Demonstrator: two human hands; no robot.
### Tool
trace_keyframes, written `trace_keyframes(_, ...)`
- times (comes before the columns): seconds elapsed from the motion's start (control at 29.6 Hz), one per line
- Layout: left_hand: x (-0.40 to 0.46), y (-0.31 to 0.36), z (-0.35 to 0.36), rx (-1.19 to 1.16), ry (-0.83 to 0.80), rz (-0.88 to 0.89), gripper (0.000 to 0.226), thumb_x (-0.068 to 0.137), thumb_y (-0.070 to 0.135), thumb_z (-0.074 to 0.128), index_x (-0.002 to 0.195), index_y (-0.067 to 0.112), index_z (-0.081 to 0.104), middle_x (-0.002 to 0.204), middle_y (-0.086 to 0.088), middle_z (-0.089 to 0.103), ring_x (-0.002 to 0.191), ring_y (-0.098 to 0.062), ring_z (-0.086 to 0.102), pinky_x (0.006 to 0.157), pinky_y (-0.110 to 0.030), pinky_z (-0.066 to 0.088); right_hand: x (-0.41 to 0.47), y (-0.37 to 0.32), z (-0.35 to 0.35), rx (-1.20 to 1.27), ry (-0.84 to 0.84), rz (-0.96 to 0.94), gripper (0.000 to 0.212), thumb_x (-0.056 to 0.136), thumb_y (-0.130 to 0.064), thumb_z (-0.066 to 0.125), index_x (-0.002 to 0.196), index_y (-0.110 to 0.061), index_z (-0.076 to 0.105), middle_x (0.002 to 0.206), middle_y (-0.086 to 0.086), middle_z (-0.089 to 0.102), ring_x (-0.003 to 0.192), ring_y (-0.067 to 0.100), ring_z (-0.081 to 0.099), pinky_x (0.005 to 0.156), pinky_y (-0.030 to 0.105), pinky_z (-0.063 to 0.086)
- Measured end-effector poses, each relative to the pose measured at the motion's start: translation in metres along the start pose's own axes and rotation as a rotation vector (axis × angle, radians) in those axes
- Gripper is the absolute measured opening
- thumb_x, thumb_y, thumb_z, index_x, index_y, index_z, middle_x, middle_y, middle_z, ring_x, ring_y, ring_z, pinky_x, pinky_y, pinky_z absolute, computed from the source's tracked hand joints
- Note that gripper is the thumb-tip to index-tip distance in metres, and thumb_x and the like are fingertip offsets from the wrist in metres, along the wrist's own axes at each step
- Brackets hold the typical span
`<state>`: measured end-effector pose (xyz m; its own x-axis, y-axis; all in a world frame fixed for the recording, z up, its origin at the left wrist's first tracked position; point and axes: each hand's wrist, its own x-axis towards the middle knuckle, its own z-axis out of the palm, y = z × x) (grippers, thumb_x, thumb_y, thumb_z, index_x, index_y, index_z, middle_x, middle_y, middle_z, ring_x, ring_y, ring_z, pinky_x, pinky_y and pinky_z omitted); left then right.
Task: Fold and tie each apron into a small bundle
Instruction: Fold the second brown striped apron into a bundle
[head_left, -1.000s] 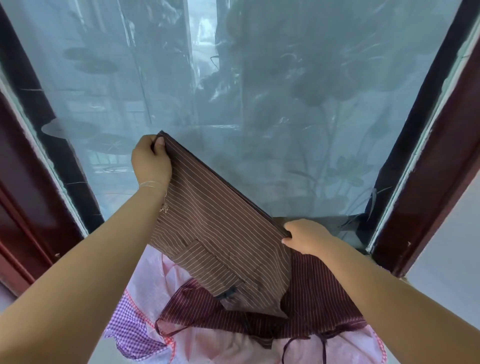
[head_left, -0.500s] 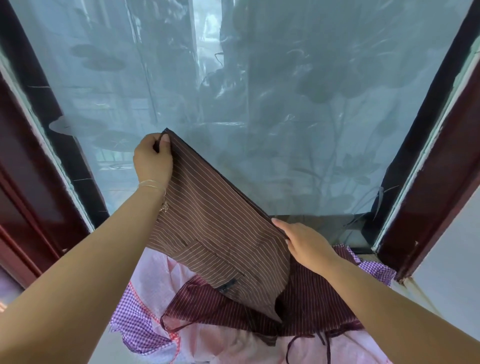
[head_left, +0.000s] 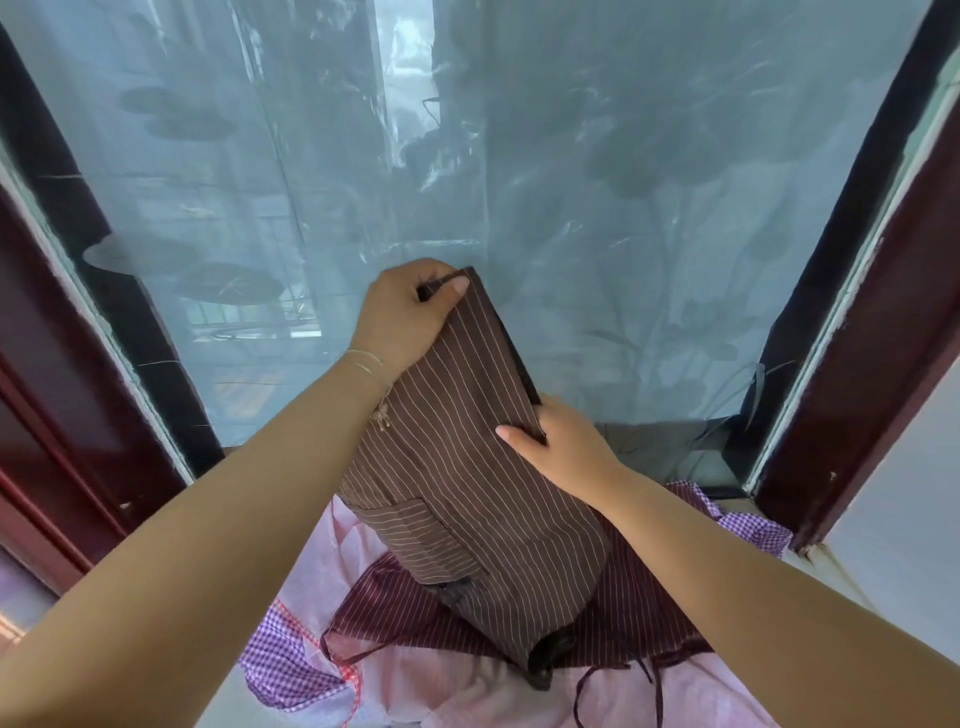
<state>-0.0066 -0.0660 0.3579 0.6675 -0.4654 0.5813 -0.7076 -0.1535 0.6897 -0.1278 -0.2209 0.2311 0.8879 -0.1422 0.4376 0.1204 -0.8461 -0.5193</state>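
One head-worn wide-angle view looks forward and down, close over both forearms, facing a filmed window (head_left: 571, 182), edges seemingly warped.

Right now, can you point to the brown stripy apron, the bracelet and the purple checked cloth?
brown striped apron (head_left: 457, 467), head view: middle of the held-up panel.
bracelet (head_left: 370, 364), head view: chain on the left wrist.
purple checked cloth (head_left: 280, 660), head view: lower-left corner.

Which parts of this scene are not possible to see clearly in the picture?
- Head view: the fingers of the left hand behind the brown striped apron, hidden by the cloth.
- Head view: the middle of the maroon striped apron, covered by the brown one.
- Head view: the pink apron, cut off by the bottom edge.
- Head view: the right hand fingertips, hidden behind the apron's edge.
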Motion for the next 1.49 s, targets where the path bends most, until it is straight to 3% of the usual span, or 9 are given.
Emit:
trace_keyframes(0.24,0.011,-0.042,-0.03,0.049,0.383,-0.142,0.018,0.094,0.028,0.057,0.096,0.015,0.069,0.093,0.001,0.067,0.087,-0.014,0.06,0.082,-0.025,0.048,-0.034,0.076,0.003,-0.461,-0.378,0.216,0.048,0.1,-0.048,0.034,0.071,-0.016,0.053,0.078,-0.003,0.049,0.064,0.011,0.051,0.055,0.023,0.038)
trace_keyframes(0.37,-0.004,-0.073,-0.034,-0.01,0.52,-0.324,0.021,0.096,0.028,0.052,0.096,0.013,0.067,0.092,0.001,0.064,0.085,-0.015,0.057,0.08,-0.027,0.047,-0.046,0.11,-0.02,-0.647,-0.263,0.359,0.044,0.102,-0.038,0.036,0.071,-0.012,0.053,0.083,0.002,0.052,0.067,0.013,0.051,0.06,0.025,0.037)
trace_keyframes(0.51,-0.008,-0.075,-0.033,-0.045,0.534,-0.324,0.02,0.096,0.027,0.052,0.089,0.013,0.064,0.085,0.001,0.06,0.079,-0.013,0.053,0.078,-0.029,0.046,-0.047,0.115,-0.022,-0.465,-0.277,0.342,0.04,0.099,-0.044,0.043,0.103,-0.014,0.069,0.104,0.002,0.06,0.095,0.017,0.059,0.082,0.027,0.046)
trace_keyframes(0.64,-0.003,-0.049,-0.027,-0.14,0.45,-0.206,0.015,0.094,0.026,0.055,0.092,0.017,0.067,0.089,0.004,0.065,0.084,-0.01,0.059,0.082,-0.026,0.051,-0.047,0.101,0.012,-0.264,-0.364,0.463,0.071,0.084,-0.065,0.052,0.138,-0.019,0.047,0.131,0.002,0.049,0.122,0.021,0.049,0.103,0.04,0.042)
trace_keyframes(1.01,0.009,-0.034,-0.048,-0.222,0.506,-0.125,0.012,0.093,0.023,0.058,0.086,0.019,0.067,0.078,0.011,0.061,0.073,-0.002,0.055,0.075,-0.02,0.05,-0.042,0.097,0.042,-0.182,-0.351,0.519,0.033,0.096,-0.045,0.049,0.095,-0.013,0.058,0.087,0.002,0.063,0.076,0.016,0.063,0.069,0.03,0.052)
trace_keyframes(1.15,0.001,-0.063,-0.062,-0.148,0.618,-0.256,0.016,0.096,0.024,0.054,0.082,0.02,0.06,0.074,0.012,0.056,0.069,-0.001,0.049,0.069,-0.012,0.044,-0.045,0.098,0.016,-0.164,-0.068,0.54,0.037,0.096,-0.039,0.05,0.068,-0.016,0.05,0.068,-0.003,0.049,0.063,0.017,0.052,0.051,0.02,0.031)
trace_keyframes(1.25,-0.018,-0.095,-0.065,-0.008,0.674,-0.407,0.023,0.097,0.029,0.05,0.098,0.011,0.064,0.096,-0.006,0.066,0.085,-0.018,0.058,0.076,-0.022,0.042,-0.037,0.089,-0.013,-0.01,0.254,0.524,0.033,0.096,-0.034,0.055,0.082,-0.006,0.065,0.072,-0.001,0.057,0.069,0.018,0.053,0.057,0.024,0.03)
trace_keyframes(1.38,-0.057,-0.146,-0.061,0.233,0.491,-0.714,0.035,0.101,0.026,0.039,0.12,0.001,0.053,0.123,-0.024,0.057,0.114,-0.039,0.052,0.094,-0.036,0.038,-0.025,0.08,-0.033,-0.103,0.223,0.41,0.027,0.097,-0.032,0.053,0.108,-0.008,0.06,0.086,0.007,0.065,0.077,0.023,0.059,0.067,0.032,0.041)
trace_keyframes(1.49,-0.092,-0.199,-0.063,0.486,-0.001,-0.904,0.036,0.101,0.019,0.039,0.122,-0.006,0.054,0.127,-0.029,0.055,0.116,-0.042,0.052,0.098,-0.039,0.039,-0.021,0.081,-0.039,-0.192,-0.129,0.464,0.033,0.097,-0.036,0.052,0.125,-0.018,0.049,0.098,0.011,0.065,0.086,0.027,0.062,0.076,0.039,0.048)
